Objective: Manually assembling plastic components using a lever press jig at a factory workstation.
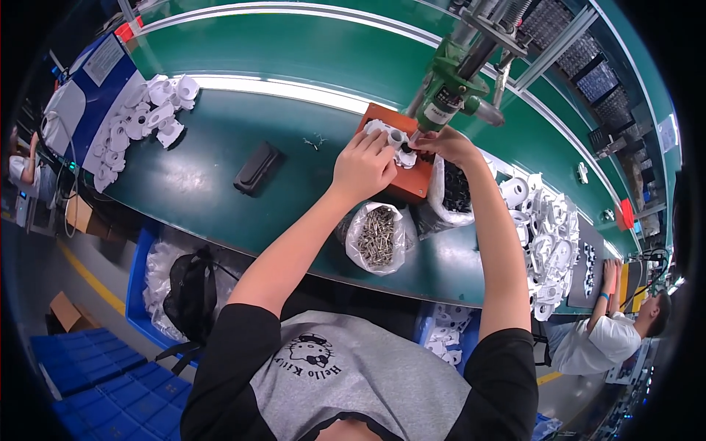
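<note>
White plastic part (393,141) — tubed, glossy — under left hand (362,167).

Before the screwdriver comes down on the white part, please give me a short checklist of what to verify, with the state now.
1. White part sits on the orange block: ok.
2. Left hand steadies the part: ok.
3. Right hand is at the tip of the green screwdriver: ok.
4. Screw seated in its hole: cannot tell, hidden by fingers.
5. Bag of screws open and near: ok.
</note>
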Motion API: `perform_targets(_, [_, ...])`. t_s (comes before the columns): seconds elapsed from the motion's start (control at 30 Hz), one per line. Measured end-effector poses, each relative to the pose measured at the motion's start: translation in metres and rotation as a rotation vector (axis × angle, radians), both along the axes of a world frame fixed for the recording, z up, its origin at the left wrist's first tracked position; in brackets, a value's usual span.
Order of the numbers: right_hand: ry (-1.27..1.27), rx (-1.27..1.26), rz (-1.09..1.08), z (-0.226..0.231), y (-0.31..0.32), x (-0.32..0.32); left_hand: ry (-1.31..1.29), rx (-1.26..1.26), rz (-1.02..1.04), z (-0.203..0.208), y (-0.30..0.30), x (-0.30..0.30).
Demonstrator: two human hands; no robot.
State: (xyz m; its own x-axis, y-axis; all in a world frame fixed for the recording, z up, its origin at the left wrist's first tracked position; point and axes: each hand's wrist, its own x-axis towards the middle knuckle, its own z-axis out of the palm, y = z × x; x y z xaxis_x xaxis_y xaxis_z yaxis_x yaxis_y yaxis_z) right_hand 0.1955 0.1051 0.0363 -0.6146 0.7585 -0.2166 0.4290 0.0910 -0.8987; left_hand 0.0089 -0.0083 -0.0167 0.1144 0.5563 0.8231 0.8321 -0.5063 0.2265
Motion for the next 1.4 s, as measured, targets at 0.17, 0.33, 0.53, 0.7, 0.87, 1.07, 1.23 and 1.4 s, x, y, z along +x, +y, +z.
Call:
perform_targets(0.17, [-0.061,0.030,-0.044,-0.003,-0.002,0.000,-0.003,0.009,-0.001,0.001,-0.001,0.000])
perform_targets(0.33, [0.027,-0.010,-0.046,0.002,-0.012,0.000,0.008,-0.007,0.011,0.000,-0.003,-0.001])
perform_targets(0.53, [-0.035,0.109,-0.042,0.000,-0.015,-0.002,0.004,0.010,0.005,-0.001,0.000,0.000])
perform_targets(0.7, [-0.048,0.106,-0.104,0.005,-0.019,0.001,0.007,0.010,-0.001,-0.002,0.001,0.000])
perform_targets(0.87, [0.240,0.057,-0.368,0.005,0.025,0.053,-0.010,-0.004,-0.009,-0.002,0.002,0.001])
perform_targets(1.07, [0.842,0.097,-0.798,0.121,0.115,0.072,-0.003,-0.032,0.011,-0.005,-0.003,-0.005])
perform_targets(1.23, [0.834,0.305,-0.491,0.194,0.143,0.042,0.003,-0.033,-0.009,-0.001,-0.002,-0.001])
perform_targets(1.4, [0.586,0.446,-0.371,0.201,0.217,0.080,-0.014,-0.057,0.012,-0.005,-0.002,-0.006])
